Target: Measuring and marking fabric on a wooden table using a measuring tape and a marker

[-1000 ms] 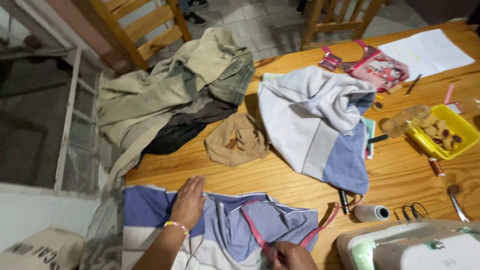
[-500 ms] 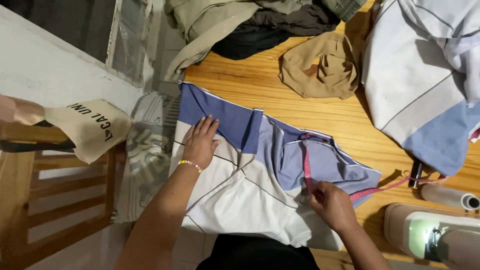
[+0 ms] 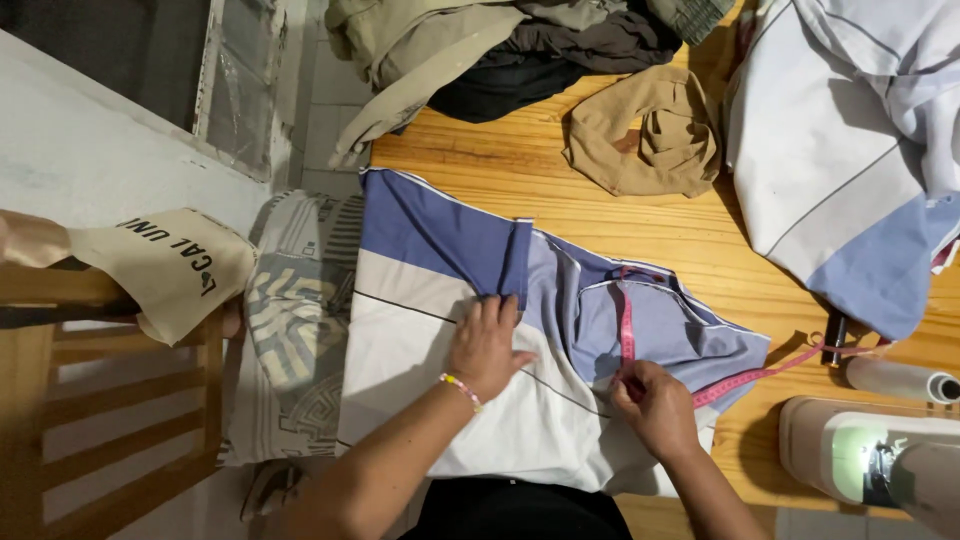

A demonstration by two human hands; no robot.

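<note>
A blue, white and beige garment [image 3: 440,250] lies spread on the wooden table [image 3: 500,165] in front of me. My left hand [image 3: 485,345] presses flat on its white part, fingers apart, a beaded bracelet on the wrist. My right hand [image 3: 655,400] pinches a pink measuring tape [image 3: 627,325] that runs up across the blue neckline and trails off to the right over the table.
A tan cloth [image 3: 650,130], a heap of olive and dark clothes [image 3: 500,40] and a white-and-blue garment [image 3: 850,160] lie at the back. A sewing machine [image 3: 880,455] and a thread spool [image 3: 900,380] stand at right. A wooden chair [image 3: 110,400] and cream bag [image 3: 170,265] are left.
The view has tilted down from the far table to the garment. My left hand slid right onto the white panel; my right hand stays on the tape at the neckline.
</note>
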